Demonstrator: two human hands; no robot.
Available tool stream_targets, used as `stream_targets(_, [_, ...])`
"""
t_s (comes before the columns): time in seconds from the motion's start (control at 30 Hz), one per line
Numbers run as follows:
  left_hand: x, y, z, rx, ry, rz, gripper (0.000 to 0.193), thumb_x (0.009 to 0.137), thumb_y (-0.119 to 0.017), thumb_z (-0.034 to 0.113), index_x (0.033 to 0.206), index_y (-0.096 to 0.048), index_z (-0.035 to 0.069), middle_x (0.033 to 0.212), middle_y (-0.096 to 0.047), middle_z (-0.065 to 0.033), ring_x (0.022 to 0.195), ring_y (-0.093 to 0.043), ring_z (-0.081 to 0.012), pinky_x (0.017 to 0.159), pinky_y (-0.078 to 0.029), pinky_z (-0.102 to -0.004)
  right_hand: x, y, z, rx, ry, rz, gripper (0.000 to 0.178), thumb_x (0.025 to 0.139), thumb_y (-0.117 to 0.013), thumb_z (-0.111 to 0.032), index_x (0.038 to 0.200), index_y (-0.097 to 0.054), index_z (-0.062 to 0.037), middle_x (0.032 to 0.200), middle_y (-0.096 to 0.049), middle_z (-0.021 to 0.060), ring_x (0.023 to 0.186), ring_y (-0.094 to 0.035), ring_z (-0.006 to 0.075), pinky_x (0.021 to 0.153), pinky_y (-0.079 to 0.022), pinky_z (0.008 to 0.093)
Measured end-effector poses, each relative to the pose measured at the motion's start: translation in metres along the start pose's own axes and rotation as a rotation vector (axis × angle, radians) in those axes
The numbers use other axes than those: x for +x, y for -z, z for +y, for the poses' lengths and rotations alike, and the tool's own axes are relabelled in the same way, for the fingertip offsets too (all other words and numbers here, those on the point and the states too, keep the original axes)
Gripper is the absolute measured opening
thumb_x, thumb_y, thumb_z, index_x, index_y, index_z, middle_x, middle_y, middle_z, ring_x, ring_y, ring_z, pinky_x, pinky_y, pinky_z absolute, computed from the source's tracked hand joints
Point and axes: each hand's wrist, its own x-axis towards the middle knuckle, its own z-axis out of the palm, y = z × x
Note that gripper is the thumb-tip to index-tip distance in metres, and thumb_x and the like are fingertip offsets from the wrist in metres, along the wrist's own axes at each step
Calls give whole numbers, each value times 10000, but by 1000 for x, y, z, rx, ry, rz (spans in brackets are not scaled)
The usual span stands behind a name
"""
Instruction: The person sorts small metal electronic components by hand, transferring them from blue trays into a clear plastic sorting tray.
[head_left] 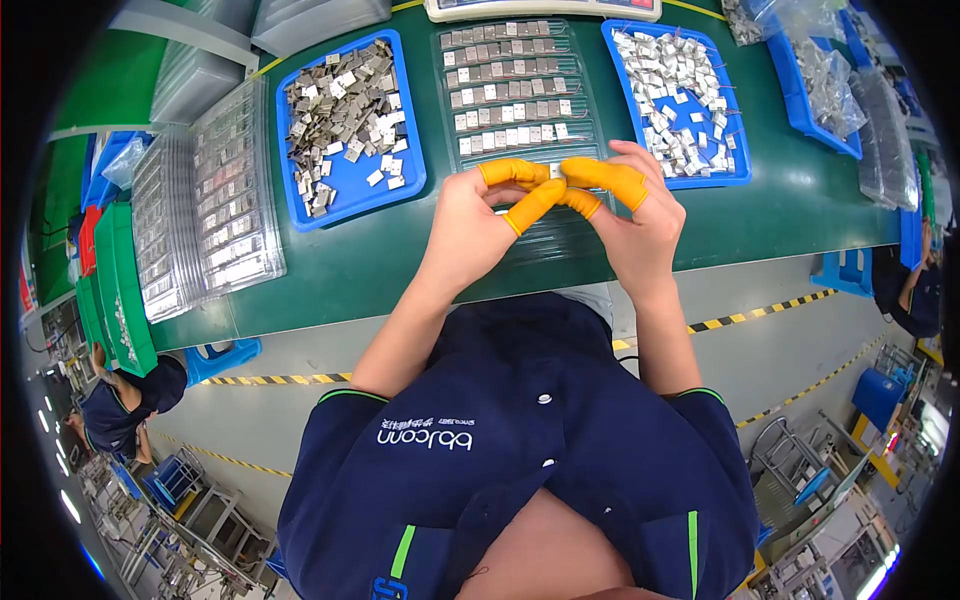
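Note:
My left hand and my right hand meet above the near end of a transparent blister tray. Yellow finger cots cover the thumbs and forefingers. Pinched between both sets of fingertips is a small, pale metal USB connector, largely covered by the fingers. Rows of similar connectors lie in the blister tray beyond my hands. To the left, a blue tray holds a loose heap of silvery metal connector pieces. At the right, another blue tray carries many small white connector parts.
Stacked blister trays stand on the green table at the left. A white device sits at the far edge. Bagged parts fill a blue bin at the far right. Other people sit at both sides; a blue stool is at the right.

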Motion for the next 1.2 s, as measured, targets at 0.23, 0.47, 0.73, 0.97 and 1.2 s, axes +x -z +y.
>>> stream_targets(0.23, [2, 2, -5, -358, 38, 8, 195, 807, -620, 32, 980, -585, -51, 946, -625, -95, 878, -602, -144, 819, -474, -254, -7, -10, 0, 712, -548, 75, 253, 666, -714, 28, 909, -647, 9, 840, -640, 68, 858, -584, 162, 810, -463, 296])
stream_targets(0.47, [2, 1, -9, -317, 54, -40, 177, 820, -599, 21, 981, -569, -47, 956, -613, -94, 898, -592, -153, 836, -465, -263, -20, -18, 9, 1115, -724, 63, 184, 754, -656, 7, 933, -625, 38, 927, -621, 95, 867, -579, 155, 809, -454, 276])
stream_targets(0.73, [-6, 13, -19, 103, -172, -320, 154, 801, -603, 65, 934, -573, -5, 895, -596, -85, 837, -576, -206, 758, -446, -302, -24, 12, 30, 1211, -1073, -620, 167, 727, -693, -43, 871, -648, 30, 856, -635, 52, 806, -579, 105, 762, -446, 228])
stream_targets(0.97, [4, 13, 6, 333, -339, -521, 144, 782, -613, 94, 911, -595, 32, 886, -598, -84, 820, -570, -254, 737, -452, -308, -2, 29, 28, 942, -1067, -1006, 204, 676, -734, -68, 853, -668, 9, 788, -635, 24, 724, -554, 63, 680, -428, 190])
stream_targets(1.2, [9, 7, 5, 379, -328, -558, 135, 763, -632, 56, 883, -599, 4, 862, -615, -83, 804, -584, -232, 729, -457, -305, -3, 32, 44, 941, -1074, -1111, 193, 694, -722, -71, 864, -666, 1, 755, -621, 12, 724, -550, 67, 692, -426, 197])
